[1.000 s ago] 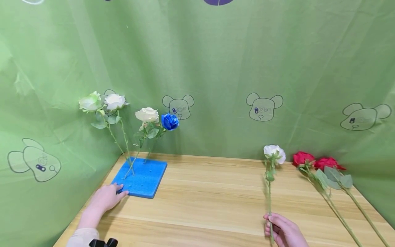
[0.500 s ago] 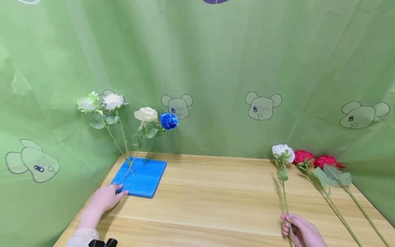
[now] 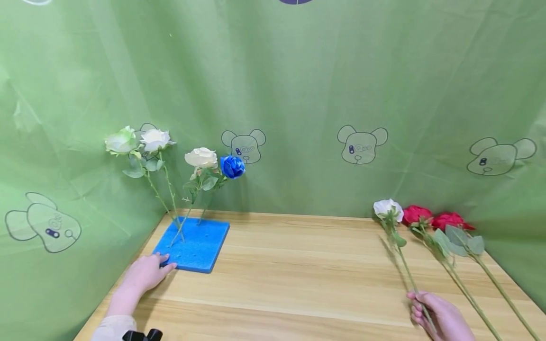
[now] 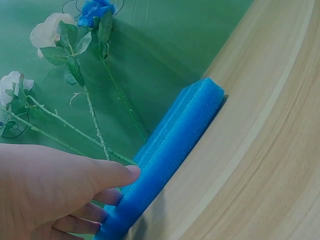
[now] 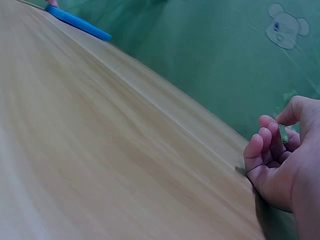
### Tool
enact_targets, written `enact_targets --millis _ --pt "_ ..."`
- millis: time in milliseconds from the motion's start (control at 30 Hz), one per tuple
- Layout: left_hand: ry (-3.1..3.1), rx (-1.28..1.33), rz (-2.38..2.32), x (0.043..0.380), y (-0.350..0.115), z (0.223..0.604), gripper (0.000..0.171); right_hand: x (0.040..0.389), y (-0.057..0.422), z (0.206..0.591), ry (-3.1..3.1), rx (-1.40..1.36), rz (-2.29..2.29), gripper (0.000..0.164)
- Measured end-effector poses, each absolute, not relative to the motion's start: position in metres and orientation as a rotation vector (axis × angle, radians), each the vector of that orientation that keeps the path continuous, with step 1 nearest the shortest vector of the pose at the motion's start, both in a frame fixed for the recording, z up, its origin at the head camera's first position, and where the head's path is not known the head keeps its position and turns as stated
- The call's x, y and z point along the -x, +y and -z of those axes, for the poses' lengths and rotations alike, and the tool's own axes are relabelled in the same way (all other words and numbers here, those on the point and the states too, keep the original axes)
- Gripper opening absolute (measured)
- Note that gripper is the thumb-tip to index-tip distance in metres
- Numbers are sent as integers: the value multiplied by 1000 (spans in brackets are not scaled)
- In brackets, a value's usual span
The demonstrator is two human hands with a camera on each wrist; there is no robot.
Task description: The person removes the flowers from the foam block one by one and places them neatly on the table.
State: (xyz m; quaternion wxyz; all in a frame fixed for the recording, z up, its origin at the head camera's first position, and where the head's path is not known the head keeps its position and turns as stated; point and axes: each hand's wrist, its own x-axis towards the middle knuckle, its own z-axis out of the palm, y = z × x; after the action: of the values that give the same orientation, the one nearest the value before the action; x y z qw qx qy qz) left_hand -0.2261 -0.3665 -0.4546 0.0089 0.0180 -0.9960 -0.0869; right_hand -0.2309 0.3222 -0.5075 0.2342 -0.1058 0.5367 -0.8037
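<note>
One white rose (image 3: 389, 210) over table (image 3: 298, 279) near red roses (image 3: 416, 215). R hand (image 3: 443, 316) pinches low stem (image 3: 407, 270), fingers curled; can't quite tell how tight. Prob. light, bit bendy: hold stem, not soft petals (image 3: 386, 207). L hand (image 3: 146, 273), fingers loose, rests on blue foam (image 3: 198, 258) edge.

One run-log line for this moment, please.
Left hand: touches blue foam; right hand: holds white rose; in foam: blue rose, three pale roses; on table: two red roses
</note>
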Motion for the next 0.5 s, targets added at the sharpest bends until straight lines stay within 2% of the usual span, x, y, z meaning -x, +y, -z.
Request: enact_targets --millis 267,500 --pt "-3114 -73 287 226 -367 456 56 237 352 503 1368 351 2146 50" --pt "-3109 -65 274 225 -368 456 56 235 363 503 1540 155 2151 46"
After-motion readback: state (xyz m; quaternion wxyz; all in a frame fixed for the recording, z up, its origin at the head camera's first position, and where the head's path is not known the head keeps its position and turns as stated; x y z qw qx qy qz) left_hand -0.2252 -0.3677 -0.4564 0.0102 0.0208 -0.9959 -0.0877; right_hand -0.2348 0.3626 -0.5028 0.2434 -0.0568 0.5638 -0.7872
